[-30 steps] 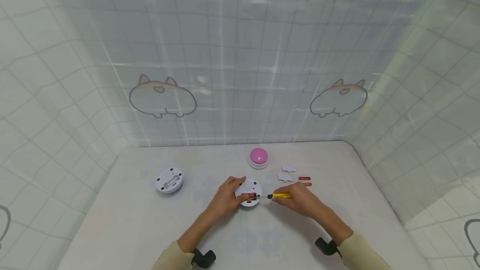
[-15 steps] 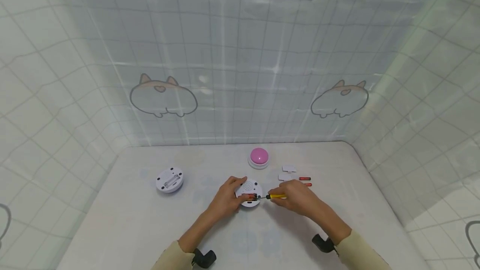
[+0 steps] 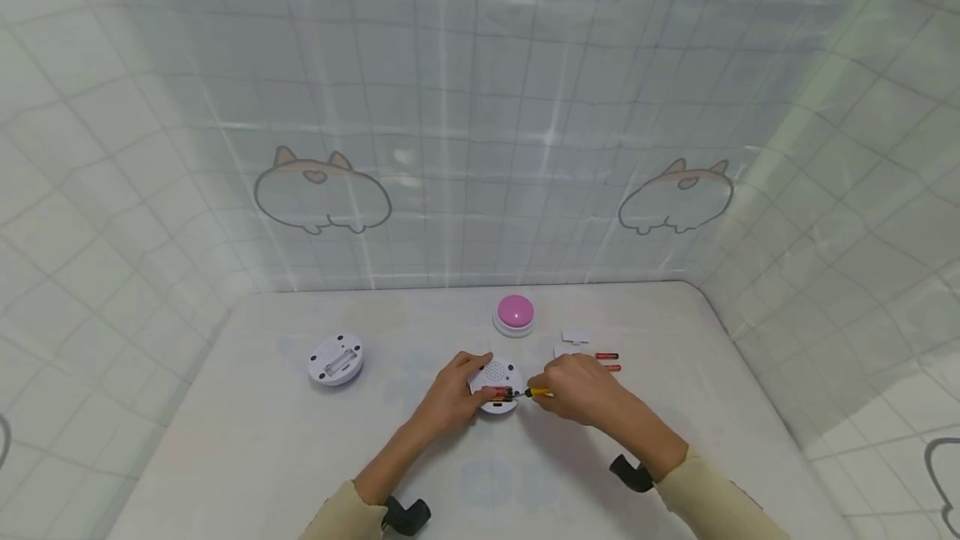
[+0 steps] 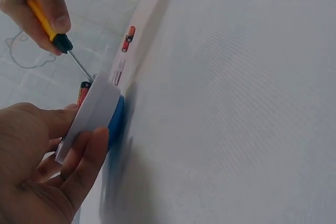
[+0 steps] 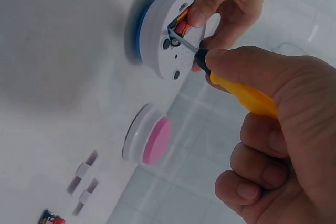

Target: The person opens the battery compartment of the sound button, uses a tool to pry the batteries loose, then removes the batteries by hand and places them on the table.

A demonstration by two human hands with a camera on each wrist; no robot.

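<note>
My left hand (image 3: 448, 394) grips a round white push button (image 5: 164, 59), turned over so its underside with dark feet faces up. The blue cap (image 4: 116, 121) below shows in the left wrist view. The thumb rests on a red battery (image 5: 182, 27) in the open battery compartment. My right hand (image 3: 581, 392) holds a screwdriver (image 5: 244, 94) with a yellow handle and dark collar. Its metal tip reaches into the end of the compartment beside the battery; exact contact is hard to tell.
A pink-topped button (image 3: 515, 312) stands upright behind the hands. An overturned white button (image 3: 336, 360) with an unfilled battery slot lies at left. Two white covers (image 3: 575, 337) and two red batteries (image 3: 607, 356) lie at right. A patterned curtain (image 3: 450, 148) surrounds the table (image 3: 270, 440).
My right hand has moved left toward the overturned button, bringing the screwdriver handle closer to it. My left hand keeps its hold in about the same place.
</note>
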